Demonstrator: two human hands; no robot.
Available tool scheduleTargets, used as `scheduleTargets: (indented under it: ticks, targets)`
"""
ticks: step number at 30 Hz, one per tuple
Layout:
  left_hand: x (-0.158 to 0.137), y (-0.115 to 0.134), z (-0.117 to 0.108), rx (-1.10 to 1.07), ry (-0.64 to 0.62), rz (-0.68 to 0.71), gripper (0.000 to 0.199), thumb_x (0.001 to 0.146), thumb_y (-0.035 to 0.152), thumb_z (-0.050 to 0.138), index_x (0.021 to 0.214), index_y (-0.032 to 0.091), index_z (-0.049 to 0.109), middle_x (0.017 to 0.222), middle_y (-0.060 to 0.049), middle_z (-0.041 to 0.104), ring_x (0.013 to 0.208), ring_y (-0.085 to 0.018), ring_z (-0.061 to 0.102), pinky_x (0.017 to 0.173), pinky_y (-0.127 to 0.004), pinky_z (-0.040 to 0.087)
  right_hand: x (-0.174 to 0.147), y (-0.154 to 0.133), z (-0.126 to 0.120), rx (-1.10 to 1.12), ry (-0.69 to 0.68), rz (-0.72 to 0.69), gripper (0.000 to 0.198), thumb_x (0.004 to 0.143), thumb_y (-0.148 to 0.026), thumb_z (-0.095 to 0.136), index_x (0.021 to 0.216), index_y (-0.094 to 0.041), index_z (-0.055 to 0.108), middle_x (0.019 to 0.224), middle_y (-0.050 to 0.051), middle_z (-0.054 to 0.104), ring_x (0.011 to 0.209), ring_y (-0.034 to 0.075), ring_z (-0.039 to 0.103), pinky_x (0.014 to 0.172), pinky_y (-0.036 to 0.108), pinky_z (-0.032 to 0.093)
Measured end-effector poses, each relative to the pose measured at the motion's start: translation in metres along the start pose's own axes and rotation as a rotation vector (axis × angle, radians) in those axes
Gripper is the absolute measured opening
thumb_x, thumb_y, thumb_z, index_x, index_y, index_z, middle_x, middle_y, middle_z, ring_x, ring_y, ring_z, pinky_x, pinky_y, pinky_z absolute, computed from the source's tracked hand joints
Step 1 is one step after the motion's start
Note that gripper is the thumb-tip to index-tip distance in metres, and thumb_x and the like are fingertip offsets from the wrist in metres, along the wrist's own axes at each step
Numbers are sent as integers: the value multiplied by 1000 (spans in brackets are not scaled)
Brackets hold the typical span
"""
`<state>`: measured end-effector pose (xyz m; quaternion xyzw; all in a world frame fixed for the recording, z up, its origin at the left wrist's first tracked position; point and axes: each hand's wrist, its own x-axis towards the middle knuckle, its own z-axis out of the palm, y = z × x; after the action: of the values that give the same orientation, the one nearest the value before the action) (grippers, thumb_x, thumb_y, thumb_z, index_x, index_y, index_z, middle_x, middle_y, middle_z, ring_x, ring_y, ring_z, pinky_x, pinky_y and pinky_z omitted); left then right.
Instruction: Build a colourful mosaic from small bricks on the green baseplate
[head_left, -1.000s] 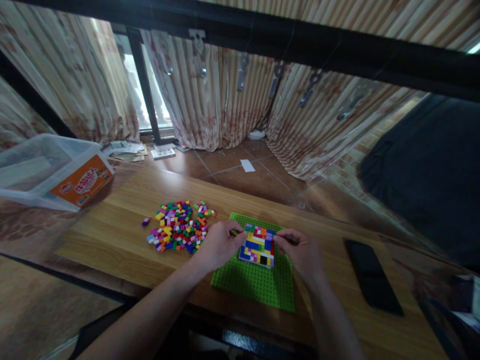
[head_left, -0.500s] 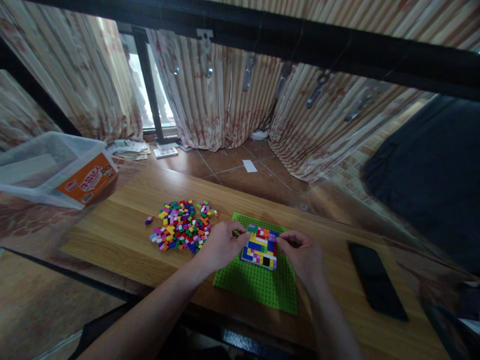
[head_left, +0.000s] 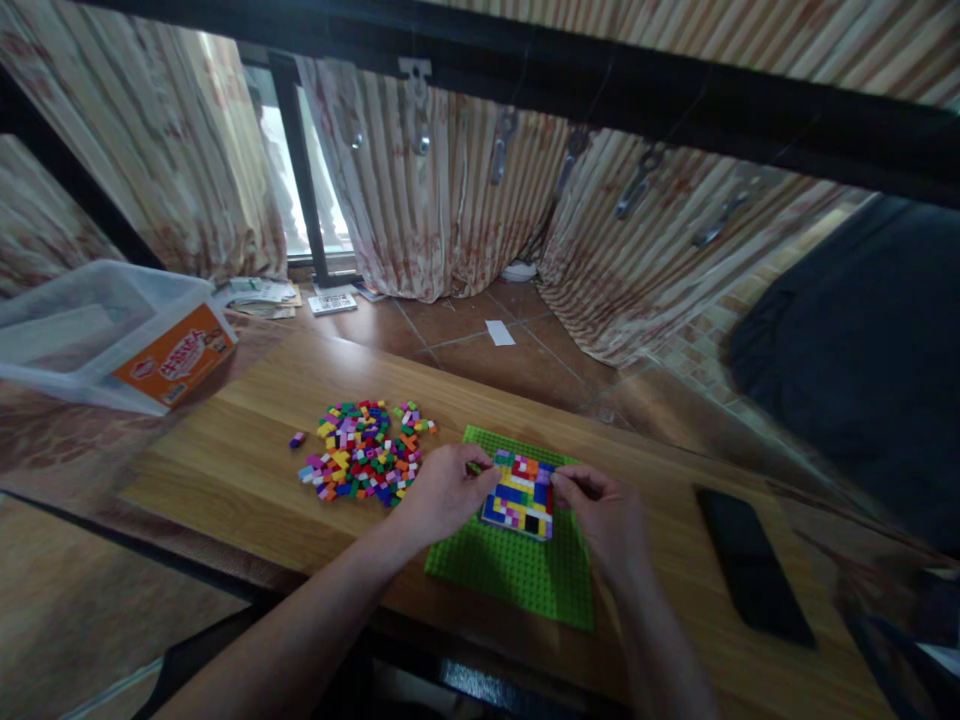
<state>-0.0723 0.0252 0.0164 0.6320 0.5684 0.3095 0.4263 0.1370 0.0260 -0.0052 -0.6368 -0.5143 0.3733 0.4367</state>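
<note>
Hands [head_left: 444,490] [head_left: 611,515] barely moved, apparently touching edges of the brick panel [head_left: 519,496].

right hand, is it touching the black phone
Apart: the head view plainly shows wooden tabletop between the right hand and the black phone.

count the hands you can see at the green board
2: the left hand is at the left side of the brick block on the green board, and the right hand is at its right side.
</note>
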Motion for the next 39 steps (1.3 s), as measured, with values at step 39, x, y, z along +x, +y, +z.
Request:
scheduleTargets:
  ticks: [39]
  targets:
    - [1,-9,4,-187,-28,69,24,85,34,55,85,15,70,76,-3,69,68,-15,60,63,-24,45,4,0,6,202,112,4,39,75,-55,67,89,-19,75,69,2,67,57,14,57,56,28,49]
